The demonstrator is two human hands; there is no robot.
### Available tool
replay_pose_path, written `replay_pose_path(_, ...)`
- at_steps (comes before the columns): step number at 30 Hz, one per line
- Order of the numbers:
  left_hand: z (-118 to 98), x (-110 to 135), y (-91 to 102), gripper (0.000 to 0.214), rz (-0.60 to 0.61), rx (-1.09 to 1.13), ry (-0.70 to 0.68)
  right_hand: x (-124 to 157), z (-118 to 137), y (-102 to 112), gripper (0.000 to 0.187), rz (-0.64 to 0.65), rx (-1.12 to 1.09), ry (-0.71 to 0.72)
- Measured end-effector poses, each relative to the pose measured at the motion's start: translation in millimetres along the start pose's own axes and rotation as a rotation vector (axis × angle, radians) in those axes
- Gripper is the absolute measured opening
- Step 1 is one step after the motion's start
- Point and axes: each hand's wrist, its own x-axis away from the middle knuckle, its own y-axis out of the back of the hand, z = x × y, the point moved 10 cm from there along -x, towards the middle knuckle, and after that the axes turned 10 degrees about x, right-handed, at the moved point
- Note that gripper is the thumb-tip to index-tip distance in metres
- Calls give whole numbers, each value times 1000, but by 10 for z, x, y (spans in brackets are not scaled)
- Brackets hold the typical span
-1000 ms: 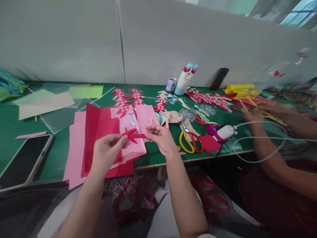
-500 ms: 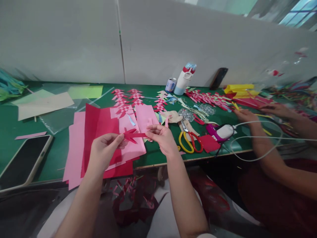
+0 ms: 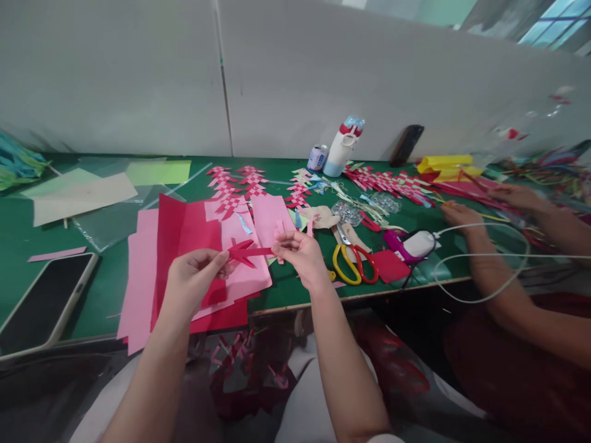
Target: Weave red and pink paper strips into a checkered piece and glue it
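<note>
Both my hands hold crossed red paper strips (image 3: 247, 251) just above the table's near edge. My left hand (image 3: 196, 280) pinches the left end, where the strips cross. My right hand (image 3: 298, 253) pinches the right end of the long strip. Under them lies a pile of pink and red paper sheets (image 3: 184, 246) on the green table (image 3: 28, 227).
Woven pink-and-red paper pieces (image 3: 233, 184) lie behind the sheets. Scissors with yellow and red handles (image 3: 351, 261), a glue gun (image 3: 410, 245) with a white cord, a bottle (image 3: 341, 147) and a phone (image 3: 44, 298) are nearby. Another person's hands (image 3: 462, 215) handle strips on the right.
My hands have hardly moved with the red strips. The other person's hands on the right have lowered their yellow strips and shifted toward the piled strips.
</note>
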Motion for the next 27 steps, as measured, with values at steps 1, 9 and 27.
replay_pose_path(1, 6, -5, 9, 29, -2, 5, 1, 2, 4, 5, 36, -5, 1, 4)
replay_pose_path(9, 15, -18, 44, 32, 11, -70, 21, 26, 72, -21, 31, -8, 44, 40)
replay_pose_path(27, -119, -96, 259, 34, -56, -914, -75, 66, 308, 406, 11, -370, 837, 213)
